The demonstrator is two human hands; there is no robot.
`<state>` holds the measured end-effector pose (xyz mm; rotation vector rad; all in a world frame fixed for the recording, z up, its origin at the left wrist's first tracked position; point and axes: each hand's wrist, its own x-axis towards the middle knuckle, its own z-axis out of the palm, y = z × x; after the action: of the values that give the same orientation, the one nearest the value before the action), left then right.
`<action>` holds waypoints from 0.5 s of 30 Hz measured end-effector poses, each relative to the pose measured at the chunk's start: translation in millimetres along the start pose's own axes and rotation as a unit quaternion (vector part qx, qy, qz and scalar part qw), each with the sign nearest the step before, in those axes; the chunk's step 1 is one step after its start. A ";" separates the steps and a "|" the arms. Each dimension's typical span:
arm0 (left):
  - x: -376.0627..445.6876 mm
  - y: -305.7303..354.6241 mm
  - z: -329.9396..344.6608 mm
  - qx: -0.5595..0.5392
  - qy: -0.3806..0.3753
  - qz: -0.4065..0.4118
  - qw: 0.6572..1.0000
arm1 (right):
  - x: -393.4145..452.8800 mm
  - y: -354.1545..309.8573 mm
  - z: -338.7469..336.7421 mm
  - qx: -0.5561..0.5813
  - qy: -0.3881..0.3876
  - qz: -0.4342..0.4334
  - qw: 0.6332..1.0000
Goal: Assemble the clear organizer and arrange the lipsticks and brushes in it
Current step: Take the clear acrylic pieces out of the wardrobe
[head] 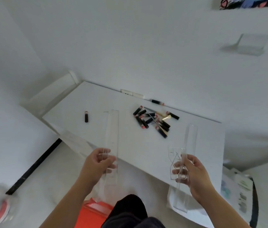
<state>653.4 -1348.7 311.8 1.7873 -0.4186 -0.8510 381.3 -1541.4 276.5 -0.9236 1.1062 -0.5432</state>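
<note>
While the white worktop [187, 150] is lying below and ahead, the person is holding a clear organizer piece in each hand above its near edge. The left hand [99, 163] is curling its fingers and thumb round a long clear panel [111, 129], which is standing nearly upright and reaching up past the worktop's middle. The right hand [190, 174] is gripping several clear pieces at once: a long strip [190, 139] pointing up and away, and shorter notched pieces [173, 162] fanned out beside the fingers; how many there are is too hard to tell through the clear plastic. The two hands are being held well apart, and their pieces are not touching each other.

On the worktop, a heap of lipsticks [153, 122], black tubes with pink ends, is lying toward the far side, mixed with a few thin brushes whose outlines are blurred. One lipstick [86, 116] is lying alone to the left of the heap, well apart from it, and another lipstick [157, 102] is resting near the far edge by the wall. An orange box [90, 214] is sitting on the floor by the person's knee.
</note>
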 end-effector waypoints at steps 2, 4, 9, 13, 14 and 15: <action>19.6 2.3 2.2 0.010 -0.007 -0.009 1.000 | 13.0 0.4 1.5 0.002 0.013 0.008 1.000; 42.4 5.1 4.0 0.020 -0.015 -0.016 1.000 | 27.1 1.0 5.2 0.001 0.026 0.018 1.000; 116.9 11.6 4.7 0.074 -0.051 -0.022 0.996 | 67.7 0.1 18.6 -0.011 0.073 0.040 0.997; 192.5 13.3 0.3 0.115 -0.092 -0.020 0.989 | 104.1 -2.1 38.2 -0.016 0.133 0.055 0.989; 212.8 13.1 -2.0 0.126 -0.102 -0.021 0.987 | 112.7 -1.3 44.7 -0.017 0.151 0.060 0.987; 233.8 12.8 -3.8 0.139 -0.111 -0.026 0.984 | 120.8 0.1 51.4 -0.020 0.172 0.067 0.983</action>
<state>817.6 -1500.9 243.0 1.9706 -0.6645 -1.0767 474.6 -1616.2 222.2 -0.7998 1.4848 -0.5859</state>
